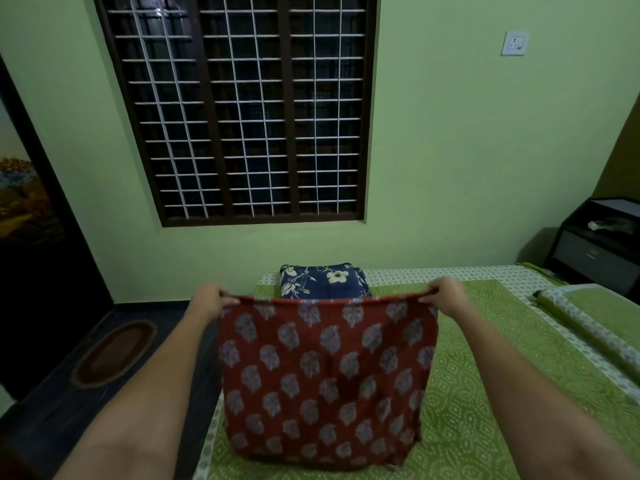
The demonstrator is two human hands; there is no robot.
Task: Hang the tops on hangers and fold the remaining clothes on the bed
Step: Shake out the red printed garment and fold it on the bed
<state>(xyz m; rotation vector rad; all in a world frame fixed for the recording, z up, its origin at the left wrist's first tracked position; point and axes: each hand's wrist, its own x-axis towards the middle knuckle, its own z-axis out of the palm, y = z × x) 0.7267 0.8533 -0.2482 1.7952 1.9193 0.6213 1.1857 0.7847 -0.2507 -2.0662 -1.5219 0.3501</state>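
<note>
A red garment (pixel 325 372) with a grey floral print hangs in front of me over the bed (pixel 485 393). My left hand (pixel 209 299) pinches its top left corner. My right hand (pixel 445 294) pinches the top right corner. The top edge is stretched straight between both hands, and the lower edge touches the green bedspread. Behind it, at the far end of the bed, lies a folded navy garment (pixel 323 280) with white and yellow flowers.
A green pillow (pixel 595 317) lies at the right of the bed. A dark bedside cabinet (pixel 599 244) stands at the far right. A barred window (pixel 242 109) fills the wall ahead. An oval brown mat (pixel 114 353) lies on the dark floor at left.
</note>
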